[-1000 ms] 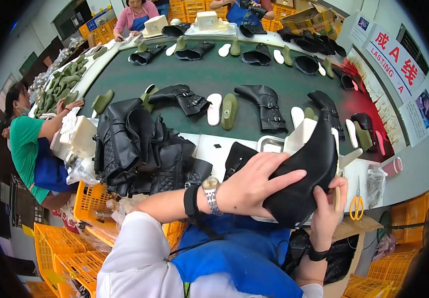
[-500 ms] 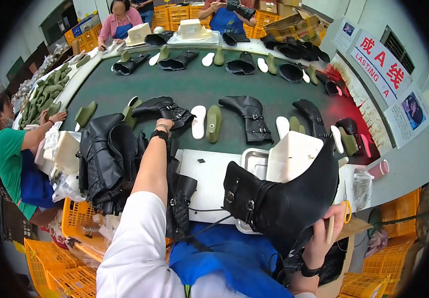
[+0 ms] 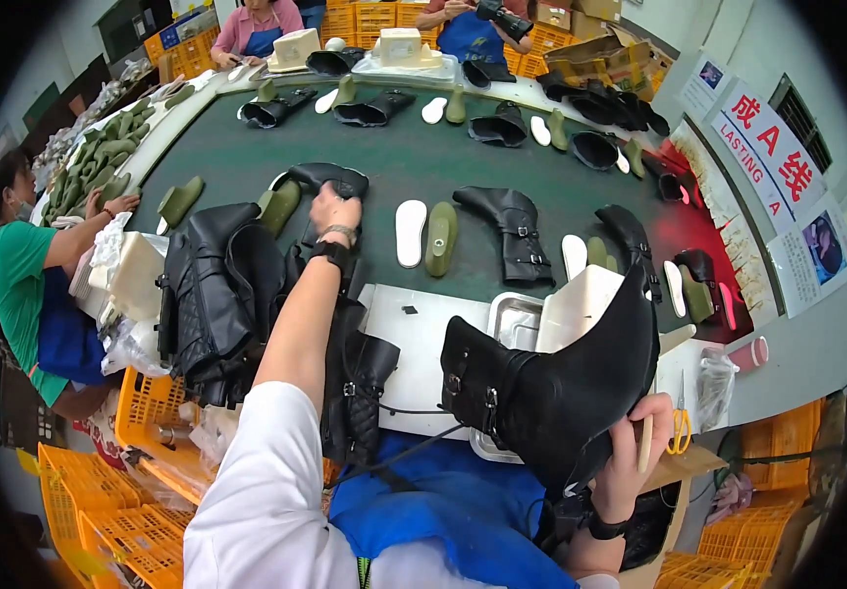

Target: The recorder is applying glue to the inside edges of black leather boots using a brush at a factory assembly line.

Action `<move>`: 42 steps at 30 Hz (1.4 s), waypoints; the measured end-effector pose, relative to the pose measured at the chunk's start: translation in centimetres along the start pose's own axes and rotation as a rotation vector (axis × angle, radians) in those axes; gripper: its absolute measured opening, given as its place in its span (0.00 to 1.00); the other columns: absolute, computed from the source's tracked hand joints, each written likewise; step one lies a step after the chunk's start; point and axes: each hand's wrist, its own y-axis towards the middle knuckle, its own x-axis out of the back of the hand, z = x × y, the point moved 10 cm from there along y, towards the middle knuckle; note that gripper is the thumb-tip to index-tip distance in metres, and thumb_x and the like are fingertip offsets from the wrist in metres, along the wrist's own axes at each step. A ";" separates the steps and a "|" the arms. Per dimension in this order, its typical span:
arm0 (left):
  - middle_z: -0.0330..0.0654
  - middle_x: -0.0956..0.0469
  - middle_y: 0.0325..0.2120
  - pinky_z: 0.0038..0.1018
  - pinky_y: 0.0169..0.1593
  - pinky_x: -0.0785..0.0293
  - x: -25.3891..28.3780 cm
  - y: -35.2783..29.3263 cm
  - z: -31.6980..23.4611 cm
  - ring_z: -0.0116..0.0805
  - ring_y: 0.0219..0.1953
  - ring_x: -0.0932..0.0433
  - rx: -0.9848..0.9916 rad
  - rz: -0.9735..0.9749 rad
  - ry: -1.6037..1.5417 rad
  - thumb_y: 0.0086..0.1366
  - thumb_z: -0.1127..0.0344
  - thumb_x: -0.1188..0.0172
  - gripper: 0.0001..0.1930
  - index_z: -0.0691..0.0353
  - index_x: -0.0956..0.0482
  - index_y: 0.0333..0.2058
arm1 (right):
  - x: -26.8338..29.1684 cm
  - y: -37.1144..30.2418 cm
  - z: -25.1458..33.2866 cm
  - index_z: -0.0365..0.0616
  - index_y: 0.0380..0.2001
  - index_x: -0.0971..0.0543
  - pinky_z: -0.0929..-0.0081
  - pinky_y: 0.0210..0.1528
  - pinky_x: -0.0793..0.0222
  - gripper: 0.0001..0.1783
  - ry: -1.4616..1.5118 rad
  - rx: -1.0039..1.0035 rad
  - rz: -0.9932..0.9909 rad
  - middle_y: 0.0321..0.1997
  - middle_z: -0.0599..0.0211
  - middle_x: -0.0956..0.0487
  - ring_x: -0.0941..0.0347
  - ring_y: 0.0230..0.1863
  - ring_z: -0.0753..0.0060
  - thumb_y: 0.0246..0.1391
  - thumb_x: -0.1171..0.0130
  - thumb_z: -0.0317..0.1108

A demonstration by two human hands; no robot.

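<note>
My left hand (image 3: 335, 209) reaches out over the green conveyor belt, its fingers closed on a black boot (image 3: 317, 175). Beside that boot lie a white insole (image 3: 411, 234) and an olive-green shoe last (image 3: 440, 240). In front of my body, my right hand (image 3: 630, 454) grips the edge of a larger black buckled boot (image 3: 566, 402), tilted with its wide part upward. A thin wooden stick (image 3: 645, 445) sticks out between the same hand's fingers; its other end is hidden. Another buckled boot (image 3: 517, 236) lies on the belt farther right.
Black boots (image 3: 212, 304) are piled left of my arm. A metal tray (image 3: 514, 316), a cream block (image 3: 581, 304) and yellow-handled scissors (image 3: 680, 428) lie near the right boot. A co-worker in green (image 3: 26, 257) works at the left; others stand across the belt (image 3: 345, 162).
My left hand has moved forward and turned the boot it holds, shifting it away from the white insole. The right hand still holds the larger boot and the stick. The view has shifted slightly.
</note>
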 end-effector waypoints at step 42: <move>0.44 0.33 0.52 0.32 0.58 0.44 2.7 -36.1 -6.4 0.36 0.55 0.37 -0.093 1.923 -0.697 0.37 0.61 0.25 0.47 0.67 0.40 0.56 | 10.1 -1.1 -14.9 0.35 0.31 0.23 0.87 0.29 0.37 0.09 -0.059 -0.347 0.077 0.27 0.71 0.23 0.31 0.26 0.86 0.50 0.42 0.31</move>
